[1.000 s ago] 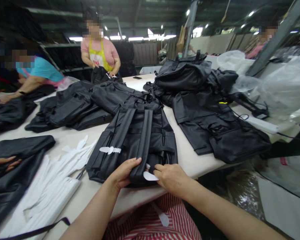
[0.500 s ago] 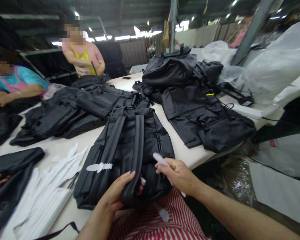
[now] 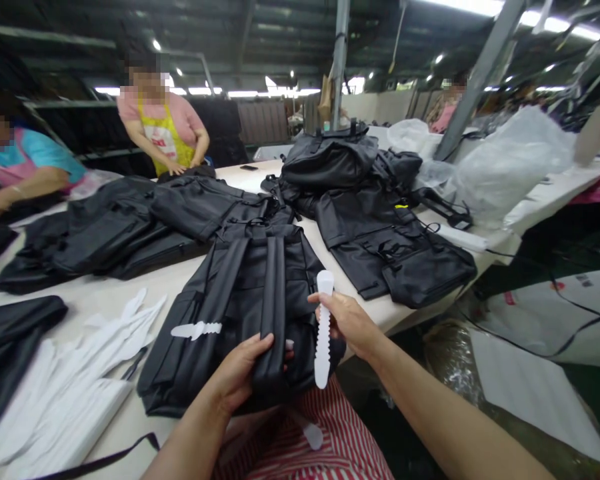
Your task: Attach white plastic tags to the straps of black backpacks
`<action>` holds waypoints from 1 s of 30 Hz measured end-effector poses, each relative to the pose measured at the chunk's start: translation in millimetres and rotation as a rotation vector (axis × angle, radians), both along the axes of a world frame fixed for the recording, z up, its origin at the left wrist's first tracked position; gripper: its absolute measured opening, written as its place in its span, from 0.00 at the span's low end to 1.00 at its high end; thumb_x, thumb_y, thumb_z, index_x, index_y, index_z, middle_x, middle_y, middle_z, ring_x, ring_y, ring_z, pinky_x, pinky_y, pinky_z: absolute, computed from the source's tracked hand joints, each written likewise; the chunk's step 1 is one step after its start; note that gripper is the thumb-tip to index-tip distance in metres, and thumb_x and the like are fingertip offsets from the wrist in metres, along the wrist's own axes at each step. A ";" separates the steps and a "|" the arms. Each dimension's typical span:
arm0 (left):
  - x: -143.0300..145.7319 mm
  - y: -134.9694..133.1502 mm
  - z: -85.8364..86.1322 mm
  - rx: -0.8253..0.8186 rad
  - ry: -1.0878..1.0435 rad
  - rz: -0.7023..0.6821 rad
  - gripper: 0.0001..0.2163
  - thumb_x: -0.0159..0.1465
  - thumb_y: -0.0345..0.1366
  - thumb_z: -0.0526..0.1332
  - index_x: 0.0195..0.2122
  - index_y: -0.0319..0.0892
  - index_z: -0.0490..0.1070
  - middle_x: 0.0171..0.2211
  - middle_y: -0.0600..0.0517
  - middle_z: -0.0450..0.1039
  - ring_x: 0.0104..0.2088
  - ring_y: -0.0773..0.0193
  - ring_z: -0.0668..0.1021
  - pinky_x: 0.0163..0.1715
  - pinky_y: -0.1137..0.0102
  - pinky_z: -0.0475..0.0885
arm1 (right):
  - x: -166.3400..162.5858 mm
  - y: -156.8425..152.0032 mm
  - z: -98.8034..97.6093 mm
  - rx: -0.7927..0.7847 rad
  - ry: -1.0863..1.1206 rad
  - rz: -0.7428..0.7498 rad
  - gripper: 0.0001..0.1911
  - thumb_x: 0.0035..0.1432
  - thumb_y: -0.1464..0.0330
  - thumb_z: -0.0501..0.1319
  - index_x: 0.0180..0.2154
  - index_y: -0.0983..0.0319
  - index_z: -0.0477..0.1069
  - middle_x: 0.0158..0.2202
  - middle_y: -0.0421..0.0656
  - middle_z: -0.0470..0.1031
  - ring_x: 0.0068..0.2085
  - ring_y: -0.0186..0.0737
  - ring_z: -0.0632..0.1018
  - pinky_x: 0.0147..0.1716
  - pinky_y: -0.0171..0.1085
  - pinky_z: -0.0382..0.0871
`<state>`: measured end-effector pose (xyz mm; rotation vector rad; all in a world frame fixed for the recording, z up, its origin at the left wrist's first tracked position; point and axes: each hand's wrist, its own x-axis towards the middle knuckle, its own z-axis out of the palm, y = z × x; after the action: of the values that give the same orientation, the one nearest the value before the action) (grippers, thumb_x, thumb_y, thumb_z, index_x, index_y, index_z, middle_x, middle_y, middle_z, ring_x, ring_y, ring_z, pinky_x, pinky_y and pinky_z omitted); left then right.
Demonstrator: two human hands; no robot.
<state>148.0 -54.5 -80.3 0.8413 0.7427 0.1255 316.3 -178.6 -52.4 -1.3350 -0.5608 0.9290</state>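
Observation:
A black backpack (image 3: 300, 267) lies on the table with its two shoulder straps facing up. My left hand (image 3: 245, 367) is closed around the lower part of the right shoulder strap (image 3: 273, 287), thumb on top. A small white end shows beside its fingers, mostly hidden by the strap. Between the thumb and fingers of my right hand (image 3: 353, 323) is a white strip with toothed edges (image 3: 323, 353), upright over the bag's right side. A similar white strip (image 3: 195, 329) lies across the other strap. One more pale strip end (image 3: 313, 437) shows over the red-striped cloth at my lap.
A heap of white strips (image 3: 95, 387) lies on the left of the table (image 3: 97, 303). More black backpacks (image 3: 330, 160) are piled behind and to the right. Clear plastic bags (image 3: 510, 167) stand at the far right. Two co-workers stand across the table at the left.
My right hand has turned the white strip from tilted to nearly upright, showing its toothed length. My left hand stays on the strap. The view has shifted, and the aproned co-worker's hands have lowered.

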 end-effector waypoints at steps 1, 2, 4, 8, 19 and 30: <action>0.1 -0.1 0.6 0.007 -0.012 0.002 0.09 0.56 0.32 0.63 0.37 0.34 0.71 0.34 0.41 0.78 0.31 0.59 0.80 0.32 0.67 0.76 | -3.7 2.3 -4.0 -0.014 0.014 0.032 0.17 0.55 0.58 0.56 0.38 0.65 0.70 0.21 0.35 0.65 0.17 0.25 0.62 0.13 0.27 0.54; 0.0 0.3 1.4 0.016 -0.024 0.003 0.09 0.56 0.32 0.63 0.38 0.35 0.71 0.33 0.42 0.78 0.29 0.60 0.80 0.31 0.67 0.76 | -6.8 4.4 -7.7 -0.030 0.024 0.056 0.16 0.53 0.59 0.58 0.38 0.66 0.71 0.22 0.36 0.66 0.17 0.24 0.64 0.13 0.26 0.56; -0.4 1.9 3.8 0.039 -0.047 0.006 0.10 0.56 0.32 0.63 0.38 0.35 0.71 0.33 0.42 0.78 0.28 0.60 0.80 0.31 0.67 0.75 | -11.2 7.8 -12.9 -0.053 0.052 0.079 0.15 0.51 0.62 0.61 0.38 0.66 0.71 0.23 0.37 0.68 0.20 0.25 0.67 0.16 0.26 0.61; -0.4 3.6 8.7 0.065 -0.069 0.011 0.12 0.55 0.32 0.63 0.40 0.36 0.70 0.34 0.43 0.78 0.31 0.58 0.80 0.33 0.67 0.75 | -14.7 10.2 -11.8 -0.083 0.085 0.087 0.15 0.46 0.68 0.63 0.39 0.66 0.72 0.28 0.39 0.72 0.28 0.29 0.73 0.25 0.28 0.71; -2.3 6.7 -3.4 0.056 -0.092 -0.002 0.08 0.56 0.34 0.63 0.35 0.35 0.71 0.30 0.44 0.78 0.26 0.63 0.79 0.31 0.70 0.74 | -19.1 12.0 -6.4 -0.109 -0.010 0.058 0.17 0.43 0.72 0.64 0.40 0.65 0.71 0.28 0.40 0.75 0.28 0.32 0.75 0.22 0.29 0.71; -1.4 4.4 1.7 0.047 -0.041 0.012 0.06 0.56 0.33 0.62 0.32 0.34 0.71 0.27 0.45 0.77 0.22 0.66 0.77 0.26 0.73 0.74 | -20.6 12.5 -5.6 -0.133 -0.115 0.104 0.12 0.45 0.69 0.62 0.35 0.66 0.69 0.27 0.40 0.74 0.26 0.31 0.74 0.22 0.28 0.68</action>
<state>146.7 -50.0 -78.5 0.8770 0.7086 0.1706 295.7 -166.1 -58.0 -1.4971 -0.6720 0.9928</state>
